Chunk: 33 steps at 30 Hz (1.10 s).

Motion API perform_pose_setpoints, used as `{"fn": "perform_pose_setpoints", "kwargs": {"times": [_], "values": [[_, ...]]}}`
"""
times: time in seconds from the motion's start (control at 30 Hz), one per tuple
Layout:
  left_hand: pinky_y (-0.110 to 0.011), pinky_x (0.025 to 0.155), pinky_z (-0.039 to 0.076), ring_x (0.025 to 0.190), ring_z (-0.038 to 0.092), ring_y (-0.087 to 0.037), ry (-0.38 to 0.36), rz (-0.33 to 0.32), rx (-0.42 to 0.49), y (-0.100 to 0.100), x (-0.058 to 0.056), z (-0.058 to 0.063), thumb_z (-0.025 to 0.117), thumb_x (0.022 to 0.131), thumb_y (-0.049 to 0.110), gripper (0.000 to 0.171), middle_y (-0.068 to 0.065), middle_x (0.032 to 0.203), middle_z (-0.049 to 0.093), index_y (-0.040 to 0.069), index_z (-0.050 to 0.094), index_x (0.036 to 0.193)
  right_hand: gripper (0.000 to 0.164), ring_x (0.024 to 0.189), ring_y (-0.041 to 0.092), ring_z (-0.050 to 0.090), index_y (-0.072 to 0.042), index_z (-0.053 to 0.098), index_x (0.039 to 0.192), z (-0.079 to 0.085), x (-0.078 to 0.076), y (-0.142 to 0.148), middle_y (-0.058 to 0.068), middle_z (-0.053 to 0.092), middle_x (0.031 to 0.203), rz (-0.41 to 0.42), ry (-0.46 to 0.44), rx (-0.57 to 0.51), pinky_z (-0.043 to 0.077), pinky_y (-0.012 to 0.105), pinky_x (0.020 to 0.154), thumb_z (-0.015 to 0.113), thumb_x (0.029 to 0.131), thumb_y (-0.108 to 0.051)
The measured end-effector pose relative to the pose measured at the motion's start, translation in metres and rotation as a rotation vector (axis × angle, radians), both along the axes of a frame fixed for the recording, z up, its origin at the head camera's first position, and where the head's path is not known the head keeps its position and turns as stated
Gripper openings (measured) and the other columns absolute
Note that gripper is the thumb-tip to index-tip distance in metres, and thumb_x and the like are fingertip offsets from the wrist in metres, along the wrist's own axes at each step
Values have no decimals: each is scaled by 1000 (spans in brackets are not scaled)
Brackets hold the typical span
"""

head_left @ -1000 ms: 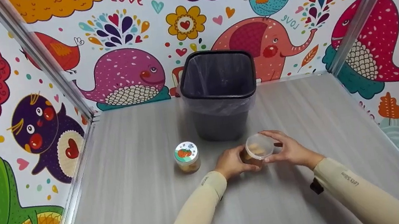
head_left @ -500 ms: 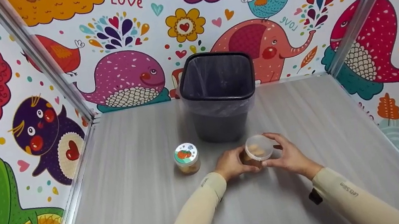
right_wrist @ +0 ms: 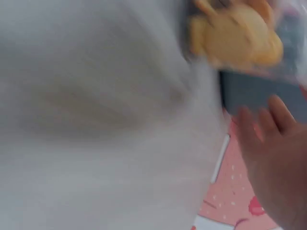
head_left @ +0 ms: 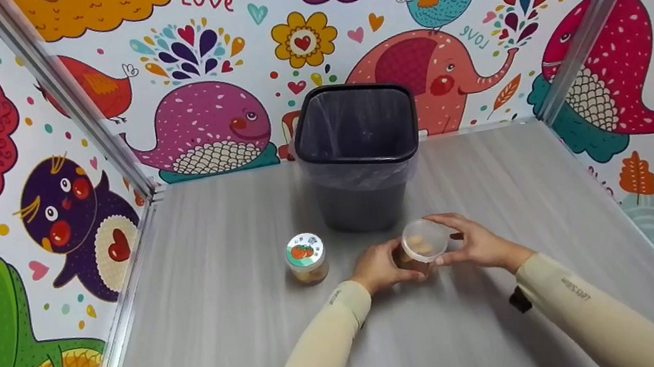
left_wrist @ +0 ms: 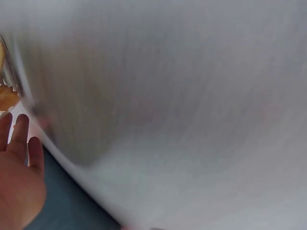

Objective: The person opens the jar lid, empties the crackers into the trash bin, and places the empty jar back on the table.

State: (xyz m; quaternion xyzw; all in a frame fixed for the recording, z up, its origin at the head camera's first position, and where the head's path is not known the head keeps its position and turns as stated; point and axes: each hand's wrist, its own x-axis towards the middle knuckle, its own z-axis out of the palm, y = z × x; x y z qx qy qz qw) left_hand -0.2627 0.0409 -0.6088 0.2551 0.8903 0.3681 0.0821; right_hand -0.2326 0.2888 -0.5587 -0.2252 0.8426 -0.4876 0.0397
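Observation:
A clear plastic jar (head_left: pixel 424 246) of golden biscuits, with a pale translucent top, stands tilted just above or on the table; I cannot tell which. My left hand (head_left: pixel 381 267) grips its lower body from the left, thumb in front. With thumb and fingers spread around the upper rim, my right hand (head_left: pixel 478 245) holds the same jar from the right. The biscuits (right_wrist: pixel 235 38) show up close but blurred in the right wrist view. To the left, a second biscuit jar (head_left: pixel 307 260) stands upright, its lid printed with orange fruit on green and white.
Behind the jars stands a dark grey bin (head_left: pixel 364 194) lined with a clear bag. The grey wood-grain table (head_left: pixel 225 326) meets cartoon-printed walls (head_left: pixel 204 130) at the back and sides, with metal posts at the corners.
My right hand has shifted slightly around the jar's rim, down and then back up. My left hand and the jar have stayed almost still. The second jar and the bin have not moved.

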Motion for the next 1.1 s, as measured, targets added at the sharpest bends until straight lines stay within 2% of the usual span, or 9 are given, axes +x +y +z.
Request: {"fn": "perform_pose_setpoints", "kwargs": {"times": [0.1,0.17,0.37,0.5,0.63,0.77,1.0,1.1], "values": [[-30,90,49,103,63,-11,-1,-1,-8,1,0,0,89,65,56,80,11,115,68,20,64,132,84,131,42,39,-7,47,147,6,-4,3,19,44,144,46,-19,21,39,69,95,89,74,-11],[-30,90,49,103,63,-11,-1,-2,-13,1,-1,0,89,65,56,80,11,115,68,21,64,132,86,132,42,39,-6,47,147,6,-4,3,19,44,145,37,-15,20,38,69,96,90,73,-10],[-30,90,49,102,63,-10,7,-3,-10,1,-1,2,89,65,56,79,13,114,68,22,65,131,91,137,33,37,-7,43,148,-7,11,-9,14,43,149,-90,25,-51,37,61,102,92,72,-16],[-30,90,49,100,62,-7,12,3,-17,0,-2,3,89,65,56,78,12,113,68,21,65,130,92,136,29,37,-6,43,147,-16,18,-18,12,43,148,-169,61,-96,39,58,102,93,71,-18],[-29,89,49,98,61,-5,7,12,-10,0,-2,2,90,64,55,77,12,112,68,20,66,128,89,134,28,39,-7,45,146,-19,20,-21,11,45,146,-198,79,-111,40,58,100,92,72,-19],[-28,88,49,98,62,-7,-7,1,-11,0,-2,1,90,65,54,76,13,111,68,20,66,128,86,133,31,40,-5,45,146,-16,17,-16,14,45,146,-155,74,-77,41,59,98,90,74,-19],[-29,88,49,99,62,-7,17,-9,-11,0,-3,2,89,64,56,79,12,114,69,22,65,131,83,132,39,40,-8,48,147,3,-2,-1,18,46,144,12,-11,-25,38,66,98,88,75,-13],[-28,88,49,98,62,-6,6,-8,-10,0,-3,2,90,63,56,79,12,113,68,22,65,131,84,134,39,38,-7,46,148,6,-2,0,18,45,146,28,-20,-16,37,66,99,89,75,-14]]}}
